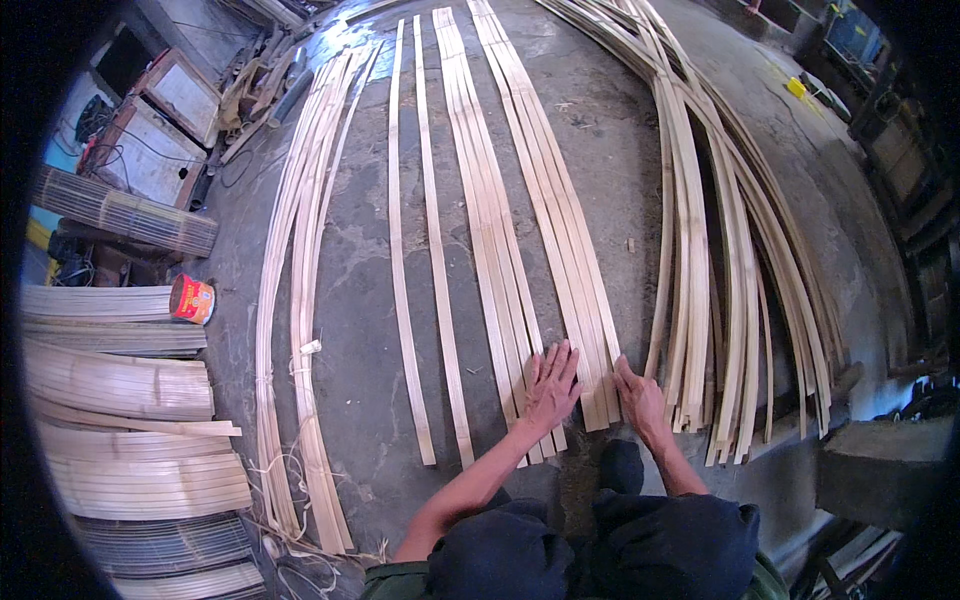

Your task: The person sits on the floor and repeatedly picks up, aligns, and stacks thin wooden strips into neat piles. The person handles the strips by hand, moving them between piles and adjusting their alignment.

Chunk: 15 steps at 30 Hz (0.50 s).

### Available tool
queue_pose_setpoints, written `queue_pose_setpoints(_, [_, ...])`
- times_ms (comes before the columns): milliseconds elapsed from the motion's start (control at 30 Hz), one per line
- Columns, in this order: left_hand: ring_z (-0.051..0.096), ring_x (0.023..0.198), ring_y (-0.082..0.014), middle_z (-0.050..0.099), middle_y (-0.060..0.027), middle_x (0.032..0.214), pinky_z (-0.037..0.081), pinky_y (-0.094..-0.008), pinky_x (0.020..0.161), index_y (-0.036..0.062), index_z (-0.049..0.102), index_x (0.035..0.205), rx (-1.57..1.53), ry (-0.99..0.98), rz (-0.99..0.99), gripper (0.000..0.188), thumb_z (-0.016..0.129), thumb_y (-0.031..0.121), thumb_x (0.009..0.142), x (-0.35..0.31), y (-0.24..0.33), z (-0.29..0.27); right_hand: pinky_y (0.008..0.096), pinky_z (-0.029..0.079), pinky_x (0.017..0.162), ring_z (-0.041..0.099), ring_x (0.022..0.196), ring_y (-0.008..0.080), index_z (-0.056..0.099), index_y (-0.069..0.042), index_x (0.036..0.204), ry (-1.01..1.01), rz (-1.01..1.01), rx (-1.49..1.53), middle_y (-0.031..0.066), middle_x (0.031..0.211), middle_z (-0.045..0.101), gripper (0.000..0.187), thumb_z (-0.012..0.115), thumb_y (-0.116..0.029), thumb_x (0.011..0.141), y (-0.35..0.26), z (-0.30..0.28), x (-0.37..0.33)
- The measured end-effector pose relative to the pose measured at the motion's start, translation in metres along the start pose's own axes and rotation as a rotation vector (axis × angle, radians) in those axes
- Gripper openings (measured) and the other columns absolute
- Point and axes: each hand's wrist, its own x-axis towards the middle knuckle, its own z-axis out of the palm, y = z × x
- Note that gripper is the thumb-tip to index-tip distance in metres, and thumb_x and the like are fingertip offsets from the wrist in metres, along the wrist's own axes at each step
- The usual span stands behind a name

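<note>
Long pale bamboo strips lie lengthwise on the floor in front of me. My left hand (553, 388) rests flat, fingers stretched out, on the near ends of the middle bundle of bamboo strips (490, 240). Its fingertips reach toward the bundle to the right. At the right edge of that bundle of bamboo strips (560, 215), near its lower end, my right hand (643, 400) has its fingers pressed together against the outermost strip. The undersides of these fingers are hidden. Two single bamboo strips (397, 250) lie apart to the left of the middle bundle.
Tied bamboo strips (305, 260) lie farther left. A large loose heap of strips (690, 250) spreads on the right. Stacked slats (150, 470) and a red-and-yellow tin (192, 299) stand at the left edge. My knees (500, 555) are close below my hands. A low block (885, 465) sits at right.
</note>
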Motion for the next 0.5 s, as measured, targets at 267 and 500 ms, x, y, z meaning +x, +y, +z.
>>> queue_pose_setpoints(267, [0.028,0.143,-0.0315,0.026,-0.0166,0.155,0.014,-0.0567,0.117,0.0042,0.038,0.145,-0.012,-0.007,0.011,0.065,0.058,0.031,0.090,-0.002,0.010,0.005,0.0535,0.050,0.067,0.064,0.080,0.0452,0.049,-0.018,0.135,-0.028,-0.091,-0.072,0.0259,0.082,0.065,0.041,0.049,-0.036,0.098,0.008,0.002,0.025])
queue_pose_setpoints(500, [0.027,0.143,-0.0361,0.025,-0.0203,0.155,0.013,-0.0583,0.116,0.0026,0.036,0.146,-0.060,-0.021,0.009,0.067,0.058,0.033,0.090,-0.002,0.011,-0.001,0.0541,0.050,0.064,0.065,0.077,0.0446,0.048,-0.023,0.136,-0.029,-0.081,-0.128,0.0246,0.078,0.066,0.043,0.049,-0.042,0.098,0.015,0.008,0.019])
